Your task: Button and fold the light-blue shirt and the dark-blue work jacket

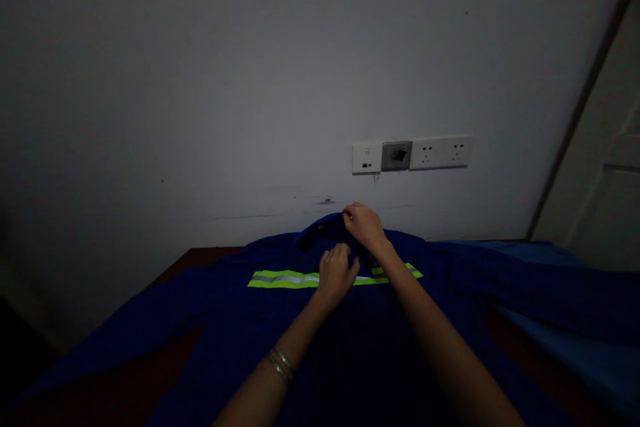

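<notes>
A dark blue work jacket [240, 347] lies spread with its front up and its sleeves out to both sides. Across its chest runs a yellow-green and silver reflective strip [285, 279]. At the top, my right hand [365, 223] pinches the edge of the jacket's collar [327, 219]. Just below and to the left, my left hand [338, 273] rests on the chest by the strip, its fingers slightly bent and the thumb apart. Bracelets [281, 365] circle my left wrist. The lower front of the jacket is too dark to make out.
Under the jacket, a dark red tabletop [170, 353] meets a pale wall [240, 113]. Wall sockets and a switch [440, 153] sit just above the collar. Lighter blue cloth [580, 360] lies at the right, near a pale door [610, 187].
</notes>
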The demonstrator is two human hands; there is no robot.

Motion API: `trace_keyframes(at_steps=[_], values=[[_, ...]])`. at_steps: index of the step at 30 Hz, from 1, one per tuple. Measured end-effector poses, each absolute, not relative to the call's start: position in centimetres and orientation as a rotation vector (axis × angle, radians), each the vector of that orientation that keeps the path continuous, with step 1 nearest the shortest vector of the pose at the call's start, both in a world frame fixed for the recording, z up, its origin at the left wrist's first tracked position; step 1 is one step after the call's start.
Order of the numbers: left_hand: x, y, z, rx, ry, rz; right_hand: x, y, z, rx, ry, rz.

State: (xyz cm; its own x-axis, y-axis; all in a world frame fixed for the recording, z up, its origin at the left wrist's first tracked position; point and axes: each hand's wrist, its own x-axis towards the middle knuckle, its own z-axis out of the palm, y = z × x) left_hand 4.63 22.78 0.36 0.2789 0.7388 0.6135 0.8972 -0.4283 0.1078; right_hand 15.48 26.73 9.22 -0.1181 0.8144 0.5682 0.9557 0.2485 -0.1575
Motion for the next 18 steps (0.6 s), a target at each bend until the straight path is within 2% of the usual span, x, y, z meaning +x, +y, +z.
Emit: trace_keyframes(at_steps=[4, 7, 12, 18], values=[[1.5, 22.8, 4.7, -2.115, -1.445, -0.922, 15.4, 26.7, 9.2, -1.572, -1.984, -0.330], [-1.2, 23.4, 7.3, -2.038, -1.572, -0.737, 15.3, 26.8, 9.1, -1.567, -1.999, -0.334], [-4.7, 25.1, 8.9, -2.134, -1.774, -0.360, 15.3, 27.1, 8.9, -1.586, -2.033, -0.345], [-6.8, 28.0, 11.0, -2.360, -1.755, -0.319, 15.5, 27.2, 8.6, -1.652, -2.111, -0.354]])
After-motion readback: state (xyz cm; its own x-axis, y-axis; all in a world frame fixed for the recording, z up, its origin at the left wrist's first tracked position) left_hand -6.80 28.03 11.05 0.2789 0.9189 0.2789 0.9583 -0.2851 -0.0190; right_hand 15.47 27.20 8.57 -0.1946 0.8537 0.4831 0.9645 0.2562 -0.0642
